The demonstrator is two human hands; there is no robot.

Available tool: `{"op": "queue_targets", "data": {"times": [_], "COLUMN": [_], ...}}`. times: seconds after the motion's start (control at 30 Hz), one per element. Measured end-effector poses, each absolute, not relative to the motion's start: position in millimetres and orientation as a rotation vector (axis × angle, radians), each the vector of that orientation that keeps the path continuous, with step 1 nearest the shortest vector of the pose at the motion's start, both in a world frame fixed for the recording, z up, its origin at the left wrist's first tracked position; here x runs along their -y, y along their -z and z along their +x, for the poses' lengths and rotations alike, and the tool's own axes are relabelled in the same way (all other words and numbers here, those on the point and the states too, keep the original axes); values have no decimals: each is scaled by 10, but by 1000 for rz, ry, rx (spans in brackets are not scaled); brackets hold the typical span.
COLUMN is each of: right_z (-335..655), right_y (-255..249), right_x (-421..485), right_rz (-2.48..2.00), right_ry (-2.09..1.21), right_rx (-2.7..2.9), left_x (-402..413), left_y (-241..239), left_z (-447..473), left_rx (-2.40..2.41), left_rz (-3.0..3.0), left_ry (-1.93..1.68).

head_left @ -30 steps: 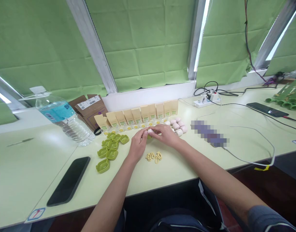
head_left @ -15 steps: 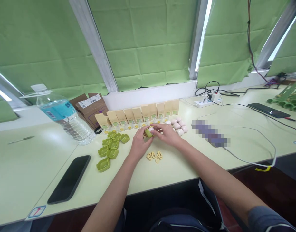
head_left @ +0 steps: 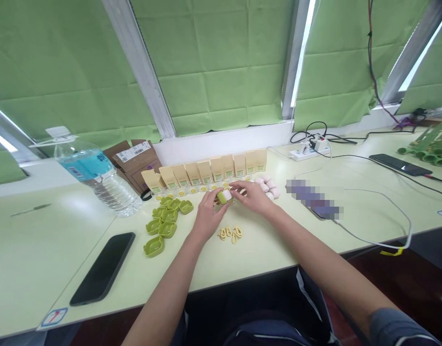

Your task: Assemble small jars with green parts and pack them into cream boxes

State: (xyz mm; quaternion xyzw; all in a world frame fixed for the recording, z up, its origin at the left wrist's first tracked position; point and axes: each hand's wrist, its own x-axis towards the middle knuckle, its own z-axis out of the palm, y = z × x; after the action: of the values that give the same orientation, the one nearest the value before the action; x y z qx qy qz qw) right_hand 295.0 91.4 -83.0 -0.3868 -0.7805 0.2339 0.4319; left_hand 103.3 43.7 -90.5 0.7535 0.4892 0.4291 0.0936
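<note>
Far along the desk stands a row of about ten small tan boxes. Near left of them lie eight loose green cases. A ninth green case, with a white piece in it, is in the left hand, with the right hand at it. About five white rounded pieces show beyond the right hand; others may be hidden. The yellow loops form one small heap of three or four, too tangled to count surely. There are two phones, one black phone near left and one far-right phone. There is also one water bottle, one brown carton, one power strip and one pen.
</note>
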Motion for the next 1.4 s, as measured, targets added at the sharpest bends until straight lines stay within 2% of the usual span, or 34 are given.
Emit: {"op": "queue_targets", "data": {"times": [0.53, 0.83, 1.13, 1.4], "right_z": [3105, 2950, 2844, 2885], "right_y": [851, 746, 771, 791], "right_x": [-1041, -824, -749, -783], "right_rz": [-1117, -970, -934, -967], "right_ry": [-187, -425, -406, -433], "right_rx": [2021, 2083, 2070, 1965], "left_x": [-452, -446, -391, -692], "left_y": [917, 893, 785, 462], "left_z": [1041, 1054, 1045, 413], "left_rx": [-1534, -1496, -1448, -1845], "left_rz": [2189, 2180, 2186, 2173], "left_ry": [-1305, -1341, -1286, -1154]}}
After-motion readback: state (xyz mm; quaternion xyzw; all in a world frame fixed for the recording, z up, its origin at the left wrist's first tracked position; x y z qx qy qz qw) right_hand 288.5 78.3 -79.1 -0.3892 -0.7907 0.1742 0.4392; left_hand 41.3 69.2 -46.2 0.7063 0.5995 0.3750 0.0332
